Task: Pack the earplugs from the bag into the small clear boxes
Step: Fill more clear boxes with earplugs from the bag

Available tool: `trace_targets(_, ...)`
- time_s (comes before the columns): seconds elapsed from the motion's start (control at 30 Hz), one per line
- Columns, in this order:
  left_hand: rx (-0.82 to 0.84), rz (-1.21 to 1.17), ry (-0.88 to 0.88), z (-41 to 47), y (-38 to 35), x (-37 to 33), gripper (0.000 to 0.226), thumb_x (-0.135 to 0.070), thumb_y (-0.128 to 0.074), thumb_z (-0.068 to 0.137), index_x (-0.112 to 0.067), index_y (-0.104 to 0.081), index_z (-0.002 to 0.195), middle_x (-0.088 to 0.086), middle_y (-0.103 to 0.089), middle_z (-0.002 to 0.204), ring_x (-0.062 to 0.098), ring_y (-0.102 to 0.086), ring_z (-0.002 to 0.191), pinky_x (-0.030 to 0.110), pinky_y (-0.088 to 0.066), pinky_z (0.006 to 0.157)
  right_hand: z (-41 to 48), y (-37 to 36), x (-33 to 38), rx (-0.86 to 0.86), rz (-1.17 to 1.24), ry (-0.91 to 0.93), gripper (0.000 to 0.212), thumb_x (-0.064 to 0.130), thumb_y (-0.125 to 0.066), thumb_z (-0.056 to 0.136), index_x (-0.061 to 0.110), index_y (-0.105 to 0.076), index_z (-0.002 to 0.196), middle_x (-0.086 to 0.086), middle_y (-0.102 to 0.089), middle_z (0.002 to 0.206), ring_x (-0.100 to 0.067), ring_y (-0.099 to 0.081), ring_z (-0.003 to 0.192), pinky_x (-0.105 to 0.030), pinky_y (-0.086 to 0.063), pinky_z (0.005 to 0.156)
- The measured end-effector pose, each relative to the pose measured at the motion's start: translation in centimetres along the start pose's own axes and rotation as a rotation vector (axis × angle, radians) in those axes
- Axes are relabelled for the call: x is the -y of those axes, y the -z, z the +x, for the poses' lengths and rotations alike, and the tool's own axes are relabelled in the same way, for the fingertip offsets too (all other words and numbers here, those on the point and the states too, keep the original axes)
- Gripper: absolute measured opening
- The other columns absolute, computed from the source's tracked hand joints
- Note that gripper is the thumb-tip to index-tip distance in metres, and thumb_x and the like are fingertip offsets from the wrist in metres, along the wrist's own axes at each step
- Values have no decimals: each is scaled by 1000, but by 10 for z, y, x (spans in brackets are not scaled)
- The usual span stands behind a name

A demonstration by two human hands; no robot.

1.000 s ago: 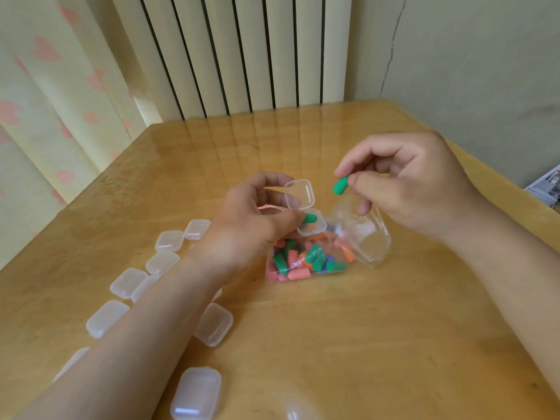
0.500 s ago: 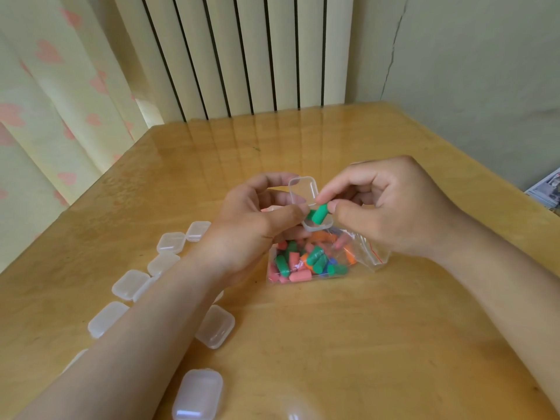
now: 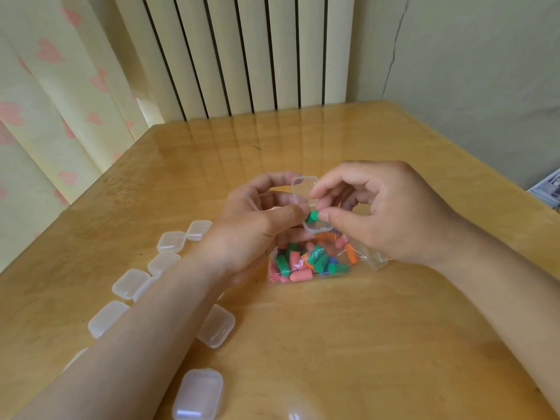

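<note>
Wooden desk (image 3: pixel 333 344) is carrying a clear bag (image 3: pixel 357 262) of coloured earplugs (green, pink, orange), lying just below both hands. I'm gripping a small clear box (image 3: pixel 304 189), its lid standing open, in my left hand (image 3: pixel 257 219), while my right hand (image 3: pixel 378 213) is pinching a green earplug (image 3: pixel 311 216) at the box's base. Closed boxes (image 3: pixel 171 241) are lying to the left.

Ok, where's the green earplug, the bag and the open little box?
green earplug (image 3: pixel 312 216): head view, its round end
bag (image 3: pixel 368 259): head view, clear right corner
open box (image 3: pixel 302 189): head view, its raised lid
</note>
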State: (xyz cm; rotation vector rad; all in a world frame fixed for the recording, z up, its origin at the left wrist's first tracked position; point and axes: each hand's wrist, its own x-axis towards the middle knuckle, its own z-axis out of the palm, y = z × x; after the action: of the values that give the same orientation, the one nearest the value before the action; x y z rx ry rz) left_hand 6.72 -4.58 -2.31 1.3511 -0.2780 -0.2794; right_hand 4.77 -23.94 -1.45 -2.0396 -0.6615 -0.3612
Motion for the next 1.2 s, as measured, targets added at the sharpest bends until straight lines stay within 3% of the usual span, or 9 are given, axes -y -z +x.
trace_targets(0.17,-13,-101,33,0,0,-2,42,17,-60,86,-2,-58,123,24,-64,100,31,-70,80,33,-61,65,1,-2,0,-2,11,17,30,-4,-77,81,24,-72,90,6,-72,84,-14,-69,82,-37,-58,70)
trace_targets(0.37,-54,-98,45,1,1,-2,38,12,-60,88,-3,-60,123,27,-62,100,34,-66,84,37,-63,72,0,-3,-2,23,31,14,27,-5,-73,83,19,-73,94,7,-74,87,-12,-70,84,-25,-58,70)
trace_targets(0.57,-36,-112,66,0,1,-4,43,10,-63,87,-8,-60,126,30,-64,100,36,-66,91,38,-62,78,1,-1,-3,2,-7,9,29,-5,-71,84,20,-74,97,9,-77,91,-9,-73,92,-37,-58,76)
trace_targets(0.73,-69,-112,36,0,2,-6,45,15,-61,85,-9,-62,123,22,-73,96,33,-73,90,34,-60,75,2,1,-2,-128,1,28,26,5,-66,84,18,-72,105,7,-74,99,-15,-69,97,-43,-58,78)
trace_targets(0.83,-76,-126,27,0,2,-7,45,15,-61,85,-8,-62,123,23,-73,95,33,-73,86,34,-60,75,2,3,-4,-77,-78,-36,52,23,-71,78,29,-61,128,9,-64,122,-8,-61,112,-35,-56,88)
trace_targets(0.93,-40,-146,40,-1,1,-8,42,11,-61,86,-8,-62,123,25,-71,98,33,-73,87,33,-62,74,0,2,-5,88,-148,-110,88,37,-77,74,39,-35,151,16,-51,143,4,-50,128,-27,-48,105)
trace_targets(1.03,37,-159,49,-3,1,-10,42,5,-64,82,-8,-63,122,26,-71,105,30,-72,85,31,-61,73,-1,1,-6,81,-121,-90,84,30,-79,81,37,-34,152,20,-59,135,2,-55,125,-32,-47,107)
trace_targets(1.2,110,-85,-8,-3,3,-6,37,3,-69,73,-3,-69,110,19,-74,104,25,-72,92,31,-60,81,2,3,-6,-62,-119,-25,52,27,-73,84,27,-59,134,17,-71,105,-5,-68,102,-35,-56,92)
